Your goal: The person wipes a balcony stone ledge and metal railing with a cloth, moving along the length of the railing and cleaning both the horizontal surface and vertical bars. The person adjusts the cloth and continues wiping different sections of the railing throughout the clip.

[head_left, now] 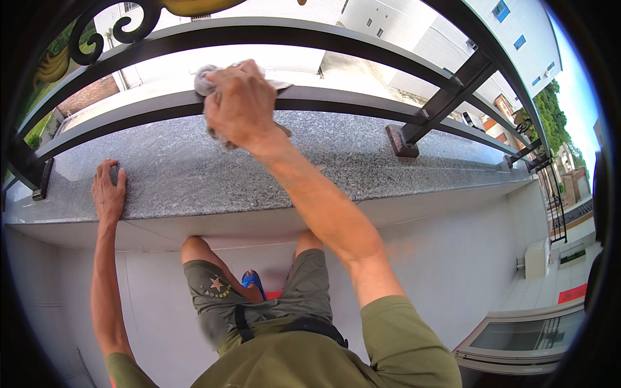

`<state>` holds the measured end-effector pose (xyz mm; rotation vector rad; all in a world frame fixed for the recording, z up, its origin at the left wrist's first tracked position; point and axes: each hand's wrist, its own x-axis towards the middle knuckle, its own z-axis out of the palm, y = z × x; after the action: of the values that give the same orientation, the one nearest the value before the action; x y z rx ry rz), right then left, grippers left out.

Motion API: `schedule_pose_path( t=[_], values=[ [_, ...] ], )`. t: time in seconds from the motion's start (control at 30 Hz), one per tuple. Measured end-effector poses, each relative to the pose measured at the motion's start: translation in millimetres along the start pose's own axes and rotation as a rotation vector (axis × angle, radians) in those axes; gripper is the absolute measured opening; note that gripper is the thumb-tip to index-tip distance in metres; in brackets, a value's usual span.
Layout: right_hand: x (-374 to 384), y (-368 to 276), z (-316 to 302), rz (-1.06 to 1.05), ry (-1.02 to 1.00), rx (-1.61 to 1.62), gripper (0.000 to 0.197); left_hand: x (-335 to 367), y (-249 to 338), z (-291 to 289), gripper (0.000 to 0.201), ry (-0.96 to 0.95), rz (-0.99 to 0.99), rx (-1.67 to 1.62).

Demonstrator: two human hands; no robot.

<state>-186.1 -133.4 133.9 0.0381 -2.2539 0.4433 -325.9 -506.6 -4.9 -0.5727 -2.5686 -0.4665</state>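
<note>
My right hand is closed round a crumpled grey cloth, which wraps over the lower rail of a dark metal railing. Parts of the cloth stick out on both sides of my fingers, and some of it hangs below the rail. To the left, my left hand rests on the speckled grey granite ledge near its front edge. Its fingers lie stretched on the stone, the thumb apart, and nothing is in it.
A railing post with a brown foot stands on the ledge to the right; another post is at far left. An upper rail runs above, with black scrollwork. Buildings lie beyond. A window is at lower right.
</note>
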Motion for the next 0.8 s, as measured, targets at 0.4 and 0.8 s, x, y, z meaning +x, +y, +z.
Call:
schedule_pose_path(
  t=[0.4, 0.8],
  values=[
    [-10, 23, -23, -0.151, -0.041, -0.147, 0.024, -4, -2, -6, 0.039, -0.023, -0.025, -0.057],
    [-110, 200, -153, 0.263, 0.644, -0.659, 0.04, -7, 6, -5, 0.037, -0.022, -0.06, 0.017]
  ],
)
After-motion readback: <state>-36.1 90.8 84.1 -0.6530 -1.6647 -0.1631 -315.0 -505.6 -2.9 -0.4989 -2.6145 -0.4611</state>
